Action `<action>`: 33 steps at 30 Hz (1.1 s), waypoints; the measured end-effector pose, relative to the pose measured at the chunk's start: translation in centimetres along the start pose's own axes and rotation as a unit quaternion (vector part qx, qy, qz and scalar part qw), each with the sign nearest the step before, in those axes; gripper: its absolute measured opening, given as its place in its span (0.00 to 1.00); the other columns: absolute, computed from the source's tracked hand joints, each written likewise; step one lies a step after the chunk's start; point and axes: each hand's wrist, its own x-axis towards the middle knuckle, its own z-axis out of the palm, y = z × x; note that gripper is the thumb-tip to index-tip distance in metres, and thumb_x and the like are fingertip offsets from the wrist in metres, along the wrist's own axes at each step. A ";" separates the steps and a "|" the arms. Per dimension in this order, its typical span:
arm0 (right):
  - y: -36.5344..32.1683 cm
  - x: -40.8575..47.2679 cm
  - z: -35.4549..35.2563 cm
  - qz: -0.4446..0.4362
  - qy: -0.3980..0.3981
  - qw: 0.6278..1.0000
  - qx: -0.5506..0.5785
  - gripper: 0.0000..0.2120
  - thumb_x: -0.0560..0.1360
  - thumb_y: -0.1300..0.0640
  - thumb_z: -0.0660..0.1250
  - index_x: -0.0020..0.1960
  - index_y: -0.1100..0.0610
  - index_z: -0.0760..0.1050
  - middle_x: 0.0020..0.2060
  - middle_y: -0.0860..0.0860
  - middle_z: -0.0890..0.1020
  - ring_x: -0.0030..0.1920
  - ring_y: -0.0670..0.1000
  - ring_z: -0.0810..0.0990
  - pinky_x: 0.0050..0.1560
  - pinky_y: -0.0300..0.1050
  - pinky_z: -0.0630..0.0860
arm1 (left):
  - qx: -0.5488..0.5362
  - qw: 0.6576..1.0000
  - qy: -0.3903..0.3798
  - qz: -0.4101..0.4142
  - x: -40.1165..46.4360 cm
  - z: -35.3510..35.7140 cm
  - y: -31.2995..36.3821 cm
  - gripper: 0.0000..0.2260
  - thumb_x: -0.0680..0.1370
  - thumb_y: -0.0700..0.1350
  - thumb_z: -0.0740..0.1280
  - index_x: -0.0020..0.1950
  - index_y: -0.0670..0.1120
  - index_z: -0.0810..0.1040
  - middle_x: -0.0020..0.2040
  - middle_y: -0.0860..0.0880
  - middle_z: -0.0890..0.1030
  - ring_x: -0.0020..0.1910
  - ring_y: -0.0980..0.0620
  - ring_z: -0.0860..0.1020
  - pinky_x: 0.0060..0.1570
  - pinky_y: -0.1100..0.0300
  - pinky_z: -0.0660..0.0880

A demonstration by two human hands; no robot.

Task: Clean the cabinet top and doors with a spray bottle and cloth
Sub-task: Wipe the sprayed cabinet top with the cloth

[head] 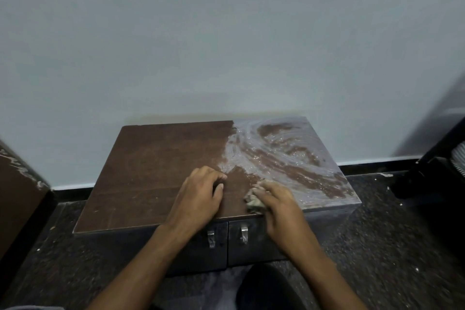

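A low brown cabinet stands against the wall; the right half of its top (141, 171) is covered with wet, swirled streaks (281, 151), the left half is dry. My right hand (279, 206) presses a crumpled beige cloth (253, 201) onto the top near the front edge. My left hand (198, 196) rests on the top just left of it, fingers curled under and holding nothing. Below the hands are two dark doors, left door (201, 249) and right door (251, 244), each with a small metal handle. No spray bottle is in view.
A pale wall (226, 45) rises right behind the cabinet. Dark speckled floor (377, 246) surrounds it. Another brown piece of furniture (17, 196) stands at the left, and a dark object (442, 158) at the right edge. My dark-clothed knee (266, 289) is below the doors.
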 end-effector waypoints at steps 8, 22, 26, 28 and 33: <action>-2.6 -0.6 1.4 -0.048 -0.021 0.999 0.001 0.24 0.72 0.69 0.68 0.65 0.54 0.79 0.66 0.48 0.75 0.69 0.48 0.69 0.74 0.34 0.59 | 0.003 1.000 -0.009 0.003 1.1 0.5 -0.2 0.08 0.78 0.46 0.66 0.57 0.52 0.79 0.52 0.57 0.77 0.53 0.57 0.73 0.57 0.59 0.72; -3.2 5.3 2.3 -0.109 -0.070 0.991 0.035 0.19 0.78 0.62 0.63 0.67 0.52 0.76 0.67 0.48 0.74 0.68 0.46 0.69 0.71 0.31 0.60 | 0.024 0.999 0.010 -0.025 4.0 0.8 -2.7 0.11 0.78 0.45 0.65 0.59 0.50 0.78 0.54 0.54 0.78 0.54 0.53 0.74 0.56 0.54 0.73; 0.6 13.0 2.3 -0.036 -0.026 0.999 0.002 0.14 0.80 0.58 0.64 0.64 0.54 0.79 0.63 0.53 0.77 0.64 0.55 0.74 0.63 0.38 0.67 | 0.038 0.999 0.003 -0.026 4.9 0.6 -3.1 0.12 0.78 0.47 0.64 0.61 0.52 0.78 0.56 0.56 0.77 0.56 0.55 0.73 0.58 0.57 0.72; 0.8 15.4 3.0 -0.013 -0.018 1.000 -0.004 0.13 0.80 0.56 0.64 0.63 0.55 0.79 0.61 0.54 0.77 0.62 0.57 0.74 0.62 0.42 0.70 | 0.042 0.999 0.003 -0.030 5.4 0.4 -3.3 0.12 0.78 0.47 0.64 0.62 0.51 0.78 0.56 0.55 0.77 0.57 0.54 0.73 0.59 0.56 0.72; -2.9 10.7 3.4 -0.109 -0.053 0.992 0.027 0.16 0.80 0.59 0.62 0.67 0.53 0.77 0.67 0.51 0.75 0.68 0.50 0.69 0.69 0.32 0.59 | 0.052 0.998 0.000 -0.041 6.8 0.3 -4.3 0.13 0.77 0.45 0.65 0.61 0.49 0.78 0.56 0.52 0.78 0.56 0.50 0.74 0.58 0.53 0.73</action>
